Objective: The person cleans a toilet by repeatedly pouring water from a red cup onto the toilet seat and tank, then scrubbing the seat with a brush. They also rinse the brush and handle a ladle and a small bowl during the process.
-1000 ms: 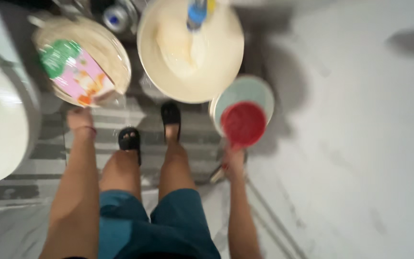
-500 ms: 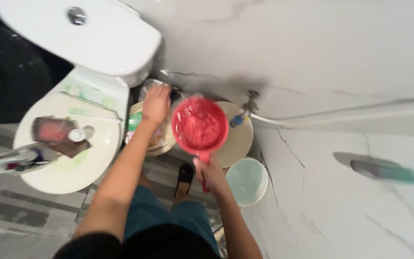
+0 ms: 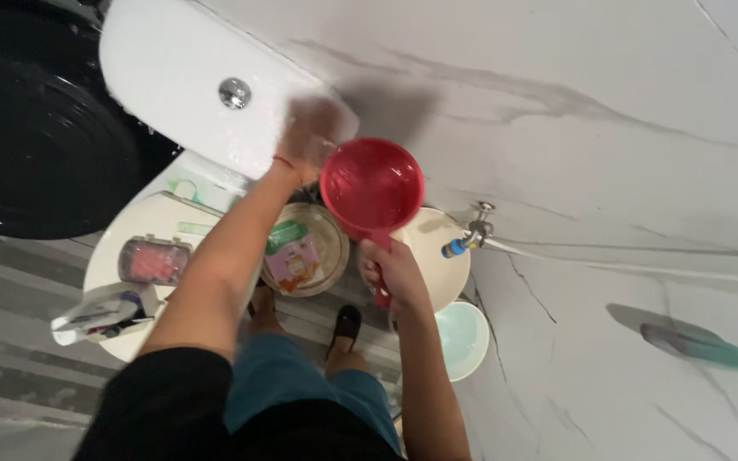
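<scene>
My right hand (image 3: 395, 275) grips the handle of a red plastic dipper (image 3: 373, 185), lifted up in front of the marble wall. My left hand (image 3: 312, 134) is blurred and reaches to the right end of the white toilet tank (image 3: 190, 102), touching or just over its lid; whether it holds anything I cannot tell. Below the dipper stands a cream bucket (image 3: 436, 256) under a wall tap (image 3: 470, 230).
The closed toilet lid (image 3: 121, 282) carries a pink soap box (image 3: 153, 260) and a tube. A bucket with packets (image 3: 305, 252) and a pale blue basin (image 3: 461, 337) stand on the floor. A brush (image 3: 702, 346) hangs on the wall at right.
My right hand has raised the red dipper higher. My left hand has moved from the bucket of packets up to the toilet tank. The view has tilted upward.
</scene>
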